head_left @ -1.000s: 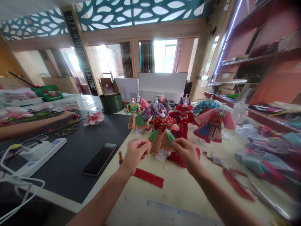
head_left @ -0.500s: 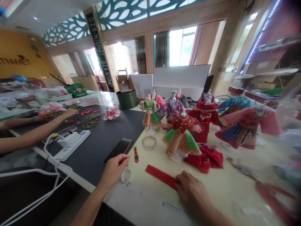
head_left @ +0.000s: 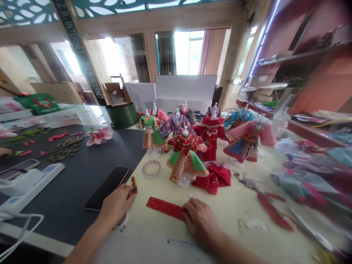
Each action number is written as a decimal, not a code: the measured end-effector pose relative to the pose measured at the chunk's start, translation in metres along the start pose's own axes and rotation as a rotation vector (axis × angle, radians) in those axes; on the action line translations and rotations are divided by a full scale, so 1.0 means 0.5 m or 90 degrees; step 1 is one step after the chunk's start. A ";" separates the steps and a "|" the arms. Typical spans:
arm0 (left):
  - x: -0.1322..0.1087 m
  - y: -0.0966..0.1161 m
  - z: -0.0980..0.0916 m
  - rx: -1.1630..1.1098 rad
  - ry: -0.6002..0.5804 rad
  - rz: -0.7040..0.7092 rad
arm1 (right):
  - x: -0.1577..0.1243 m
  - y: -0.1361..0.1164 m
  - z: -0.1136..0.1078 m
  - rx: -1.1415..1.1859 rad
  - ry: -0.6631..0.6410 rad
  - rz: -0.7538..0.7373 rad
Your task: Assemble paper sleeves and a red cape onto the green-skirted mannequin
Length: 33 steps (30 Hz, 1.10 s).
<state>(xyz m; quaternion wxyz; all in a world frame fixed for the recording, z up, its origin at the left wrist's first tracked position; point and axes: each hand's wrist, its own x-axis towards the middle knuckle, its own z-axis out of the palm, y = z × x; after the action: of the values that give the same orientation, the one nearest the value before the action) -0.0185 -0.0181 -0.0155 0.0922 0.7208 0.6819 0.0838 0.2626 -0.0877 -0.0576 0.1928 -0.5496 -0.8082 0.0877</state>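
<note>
1. The left hand (head_left: 117,205) lies curled at the front edge of the worktop (head_left: 154,238), with its fingertips at a small red-and-gold embroidered piece (head_left: 133,184). I cannot tell whether they grip it. A white ring of tape (head_left: 123,221) sits partly under the heel of this hand.
2. The right hand (head_left: 200,220) is spread flat, palm down, pressing on the end of a long red fabric strip (head_left: 165,208). It is not closed around anything.
3. The strip lies flat on the cream worktop between the hands, just in front of a miniature dress on a white mannequin stand (head_left: 185,157). This dress is red and green with a patterned skirt and stands upright.
4. Bunched red cloth (head_left: 213,179) touches the base of that stand on its right side. A clear tape roll (head_left: 151,168) lies to its left, and a clear ruler (head_left: 183,244) lies near the front of the worktop.
5. Behind it stand more dressed mannequins, including a red gown (head_left: 210,137) and a pink-sleeved costume (head_left: 247,141). Red scraps (head_left: 272,212) lie to the right, beside garments in clear plastic (head_left: 308,172).
6. To the left, a black phone (head_left: 106,189) lies on a dark mat (head_left: 110,157), near the left hand. Farther along are a pink fabric flower (head_left: 99,135) and a white power strip (head_left: 33,183). A co-worker's hand (head_left: 3,151) shows at the far left edge.
</note>
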 end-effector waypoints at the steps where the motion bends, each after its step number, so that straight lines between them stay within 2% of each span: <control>1: 0.006 -0.003 0.004 0.011 -0.002 0.002 | 0.001 0.001 0.000 0.000 0.002 -0.001; 6: 0.016 -0.005 0.007 0.029 0.003 0.019 | 0.001 0.002 0.002 -0.004 0.011 -0.007; 10: -0.004 0.020 -0.008 0.011 0.018 0.038 | -0.002 0.005 0.006 0.011 0.031 -0.004; 14: -0.040 0.074 -0.010 -0.043 0.023 0.099 | -0.006 0.009 0.013 0.038 0.056 -0.007; 19: -0.082 0.167 0.016 -0.240 0.090 0.223 | -0.003 0.015 0.013 0.105 0.079 -0.004; 24: -0.093 0.244 0.036 -0.331 0.132 0.320 | 0.005 0.022 -0.006 0.395 0.131 0.037; 28: -0.084 0.276 0.045 -0.358 0.139 0.349 | 0.008 0.025 -0.019 0.542 0.122 0.037; 33: -0.064 0.290 0.060 -0.399 0.126 0.370 | 0.019 0.037 -0.017 0.539 0.159 0.055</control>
<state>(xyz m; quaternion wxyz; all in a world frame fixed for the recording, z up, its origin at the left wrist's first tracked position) 0.1271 -0.0586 -0.0084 0.2134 0.8082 0.3979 0.3780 0.2788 -0.0723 -0.0542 0.4932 -0.4616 -0.6480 0.3518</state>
